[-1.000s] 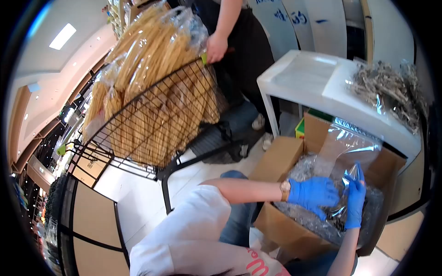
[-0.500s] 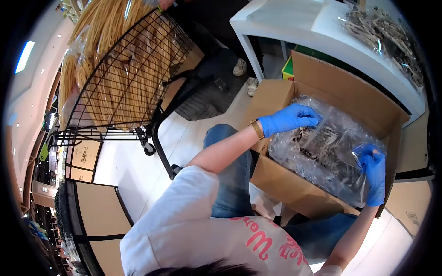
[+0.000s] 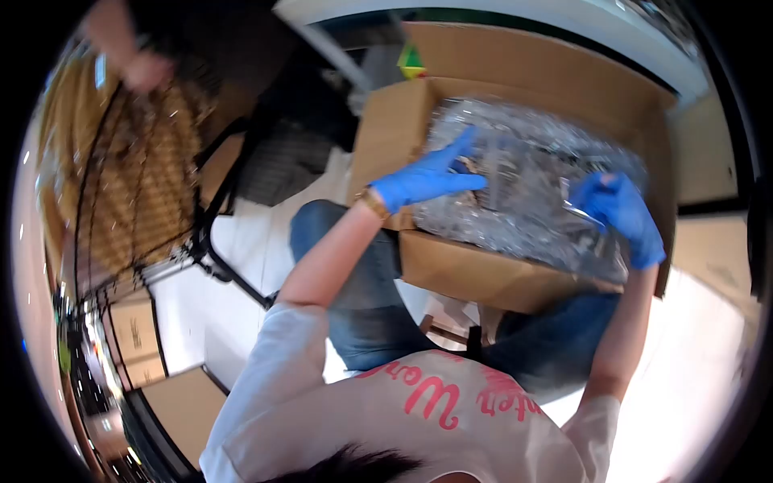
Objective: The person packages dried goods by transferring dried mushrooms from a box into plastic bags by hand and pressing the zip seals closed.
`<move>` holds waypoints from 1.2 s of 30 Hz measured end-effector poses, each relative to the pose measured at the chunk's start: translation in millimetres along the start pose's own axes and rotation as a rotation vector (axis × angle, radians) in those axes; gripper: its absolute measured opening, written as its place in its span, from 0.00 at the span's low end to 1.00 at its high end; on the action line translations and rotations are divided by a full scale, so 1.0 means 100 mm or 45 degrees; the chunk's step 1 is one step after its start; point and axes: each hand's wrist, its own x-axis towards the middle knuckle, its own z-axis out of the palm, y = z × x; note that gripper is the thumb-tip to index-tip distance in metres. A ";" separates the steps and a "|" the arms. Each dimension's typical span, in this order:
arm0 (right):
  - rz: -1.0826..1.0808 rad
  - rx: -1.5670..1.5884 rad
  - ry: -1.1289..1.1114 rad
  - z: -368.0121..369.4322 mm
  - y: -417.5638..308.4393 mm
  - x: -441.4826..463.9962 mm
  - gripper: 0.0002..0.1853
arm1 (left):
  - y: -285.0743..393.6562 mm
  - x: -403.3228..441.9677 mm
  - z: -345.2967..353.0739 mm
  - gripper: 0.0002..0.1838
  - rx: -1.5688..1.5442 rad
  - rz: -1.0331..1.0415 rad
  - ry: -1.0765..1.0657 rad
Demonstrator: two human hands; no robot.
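Pink lettering [image 3: 431,406] on the white shirt [image 3: 346,423] reads in parts: "Wor", a large "W" and "nter"; folds and blur hide the rest. Dark marks on the tan carton [image 3: 134,328] at the left are too blurred to read.

Bags [image 3: 515,217] in 1 box [image 3: 507,278] — cart [image 3: 233,278] left, table [image 3: 636,40] behind.

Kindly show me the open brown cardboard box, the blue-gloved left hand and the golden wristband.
Open brown cardboard box [image 3: 475,270], head view: flap nearest the legs.
Blue-gloved left hand [image 3: 415,184], head view: middle of glove.
Golden wristband [image 3: 374,204], head view: its outer face.
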 end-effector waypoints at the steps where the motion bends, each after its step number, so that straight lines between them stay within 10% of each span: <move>1: -0.001 -0.009 -0.032 0.00 -0.05 0.03 0.06 | -0.11 0.06 0.03 0.40 -0.005 -0.015 -0.020; 6: 0.092 -0.079 -0.108 -0.09 -0.02 0.16 0.10 | -0.06 0.21 -0.04 0.23 -0.172 -0.132 -0.213; 9: 0.074 -0.230 0.565 -0.02 0.05 0.28 0.15 | -0.12 0.26 0.04 0.11 -0.368 -0.101 0.085; 11: -0.533 -1.107 1.200 0.03 0.01 0.35 0.21 | -0.11 0.29 -0.04 0.10 -0.399 -0.111 0.376; 15: -0.708 -1.096 0.930 0.38 -0.11 0.40 0.22 | 0.02 0.28 -0.02 0.11 -0.512 -0.032 0.460; 19: -0.275 -0.231 0.358 0.95 -0.01 0.52 0.22 | 0.06 0.28 0.19 0.11 -0.486 0.012 0.349; 22: -0.157 -0.256 0.297 1.01 -0.02 0.52 0.25 | 0.09 0.22 0.28 0.13 -0.377 0.214 -0.001; 29: -0.323 0.136 0.583 1.22 -0.05 0.52 0.19 | 0.10 0.13 0.25 0.08 -0.073 0.124 0.239; 36: -0.144 0.228 0.173 1.02 -0.16 0.44 0.09 | 0.09 0.15 0.36 0.11 -0.234 0.269 0.147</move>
